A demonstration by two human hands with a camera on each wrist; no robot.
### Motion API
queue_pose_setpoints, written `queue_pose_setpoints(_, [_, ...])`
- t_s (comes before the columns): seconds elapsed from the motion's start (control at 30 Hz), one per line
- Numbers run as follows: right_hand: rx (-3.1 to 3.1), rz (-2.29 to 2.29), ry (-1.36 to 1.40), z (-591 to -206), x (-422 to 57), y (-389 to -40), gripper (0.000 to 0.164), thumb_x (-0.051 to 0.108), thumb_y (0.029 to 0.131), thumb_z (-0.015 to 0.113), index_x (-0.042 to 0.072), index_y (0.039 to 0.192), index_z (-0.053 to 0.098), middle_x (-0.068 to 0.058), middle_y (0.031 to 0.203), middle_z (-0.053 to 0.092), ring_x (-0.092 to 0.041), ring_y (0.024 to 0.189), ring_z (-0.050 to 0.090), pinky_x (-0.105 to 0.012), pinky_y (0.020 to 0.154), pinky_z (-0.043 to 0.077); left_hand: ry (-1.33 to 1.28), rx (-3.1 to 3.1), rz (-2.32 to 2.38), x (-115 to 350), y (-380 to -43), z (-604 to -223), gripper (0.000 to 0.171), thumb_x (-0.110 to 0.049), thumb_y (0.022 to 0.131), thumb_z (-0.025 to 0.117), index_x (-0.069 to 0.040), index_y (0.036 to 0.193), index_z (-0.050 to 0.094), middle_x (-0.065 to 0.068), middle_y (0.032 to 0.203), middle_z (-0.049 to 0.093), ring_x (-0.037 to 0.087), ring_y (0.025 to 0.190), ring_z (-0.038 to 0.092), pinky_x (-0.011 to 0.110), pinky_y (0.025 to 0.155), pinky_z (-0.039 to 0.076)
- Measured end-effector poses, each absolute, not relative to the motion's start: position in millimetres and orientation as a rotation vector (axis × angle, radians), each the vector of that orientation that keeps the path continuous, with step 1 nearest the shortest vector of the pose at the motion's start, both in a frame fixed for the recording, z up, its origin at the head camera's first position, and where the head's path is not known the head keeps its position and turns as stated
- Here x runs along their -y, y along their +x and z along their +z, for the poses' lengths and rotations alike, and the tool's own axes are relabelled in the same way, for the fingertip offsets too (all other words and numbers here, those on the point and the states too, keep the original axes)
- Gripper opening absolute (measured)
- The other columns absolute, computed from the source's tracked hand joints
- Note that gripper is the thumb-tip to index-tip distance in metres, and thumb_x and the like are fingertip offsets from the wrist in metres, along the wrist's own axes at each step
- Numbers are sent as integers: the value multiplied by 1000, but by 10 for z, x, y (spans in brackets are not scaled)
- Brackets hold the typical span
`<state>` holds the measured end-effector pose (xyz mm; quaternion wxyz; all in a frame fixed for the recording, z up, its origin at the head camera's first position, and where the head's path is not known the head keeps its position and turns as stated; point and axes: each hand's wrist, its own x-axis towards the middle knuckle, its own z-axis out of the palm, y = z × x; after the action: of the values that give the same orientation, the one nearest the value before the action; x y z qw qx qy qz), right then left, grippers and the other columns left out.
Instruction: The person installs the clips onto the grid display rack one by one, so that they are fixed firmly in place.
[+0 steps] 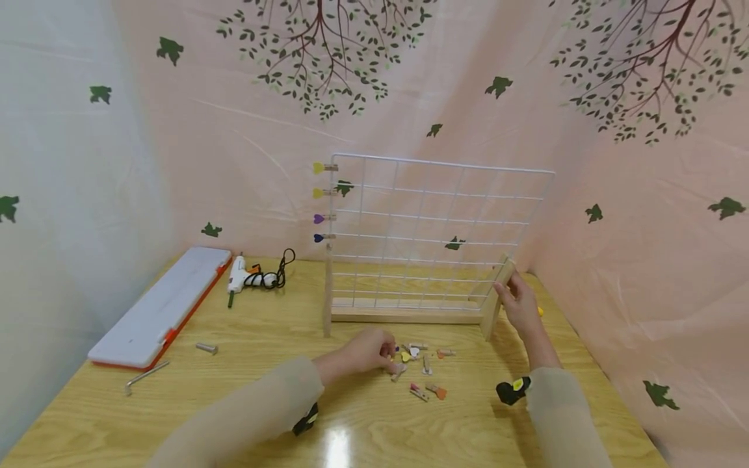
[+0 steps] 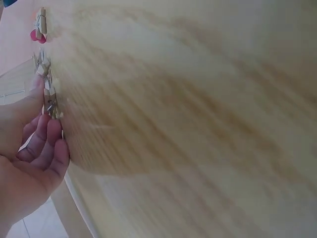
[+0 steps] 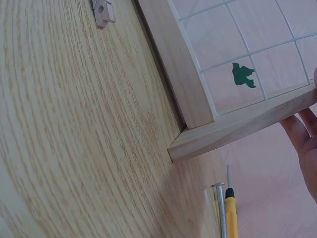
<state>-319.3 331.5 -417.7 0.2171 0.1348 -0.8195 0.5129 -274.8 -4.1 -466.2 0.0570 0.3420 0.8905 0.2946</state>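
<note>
A white wire grid [image 1: 433, 162] stands upright in a wooden stand [image 1: 404, 316]. My right hand [image 1: 519, 305] grips the stand's right side post [image 1: 490, 318], fingers behind it and thumb in front. Four small heart clothespins, two yellow [image 1: 318, 168], one purple [image 1: 318, 219] and one dark blue [image 1: 318, 238], are clipped down the grid's left edge. My left hand [image 1: 365, 351] is down at a scatter of mini clothespins [image 1: 427, 364] on the table, fingers bent and thumb beside a wooden clothespin [image 2: 50, 96]; I cannot tell whether it is pinched.
A white case with red edging [image 1: 164, 305] lies at the left, beside a glue gun [image 1: 236, 274] with a coiled black cord. A bolt [image 1: 207, 348] and a hex key [image 1: 146, 376] lie nearer. Beyond the right post are a yellow-handled screwdriver [image 3: 231, 213] and another bolt [image 3: 221, 208].
</note>
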Motion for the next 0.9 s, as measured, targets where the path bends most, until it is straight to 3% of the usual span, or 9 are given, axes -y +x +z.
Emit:
queue_pose_setpoints(0.1, [2254,1439,381,-4117,-3259,-3125,38,11,89,53,-1,125,46,14,108,54,2,97,50,-12,69,49,1048,-2673,916,85,-2737,-4659,25,-28,69,75,-9,75,60,-10,57,46,0,51,40,13,48,35])
queue_pose_setpoints(0.3, [2271,1407,353,-4040,-3176,-3027,34,6,89,51,-5,121,47,-22,110,52,0,96,48,-12,66,48,1040,-2670,972,198,-2670,-4613,19,-11,70,74,-9,72,55,-8,60,47,0,54,40,13,49,36])
queue_pose_setpoints(0.43, [2278,1419,347,-4036,-3165,-3010,35,5,89,51,-6,122,46,-29,113,49,-1,96,48,-12,67,48,1030,-2697,1054,285,-2641,-4505,15,-2,68,69,-9,71,56,-6,62,51,1,55,44,14,50,41])
queue_pose_setpoints(0.5, [2274,1414,354,-4031,-3162,-3006,35,4,89,51,-6,123,46,-28,112,50,-2,96,49,-13,67,48,1016,-2711,1098,330,-2650,-4398,12,-3,71,67,-10,72,57,-6,63,53,2,57,46,14,51,42])
queue_pose_setpoints(0.6, [2270,1391,357,-4016,-3158,-2997,35,4,89,51,-5,123,47,-10,106,56,-5,96,50,-13,66,48,998,-2743,1129,393,-2678,-4155,6,-7,76,65,-10,78,60,-6,67,56,4,61,49,16,53,44])
queue_pose_setpoints(0.73, [2279,1362,348,-3996,-3151,-2992,35,5,89,52,-2,123,47,14,101,50,-9,97,50,-15,66,49,986,-2809,1169,482,-2732,-3729,9,-9,79,62,-10,87,63,-5,72,57,6,63,50,18,53,45])
queue_pose_setpoints(0.9, [2282,1374,340,-3999,-3150,-2998,36,5,89,52,-3,123,47,16,100,51,-8,95,50,-15,66,49,1005,-2876,1372,631,-2792,-3068,9,-12,81,61,-9,89,64,0,72,61,11,62,54,21,51,48])
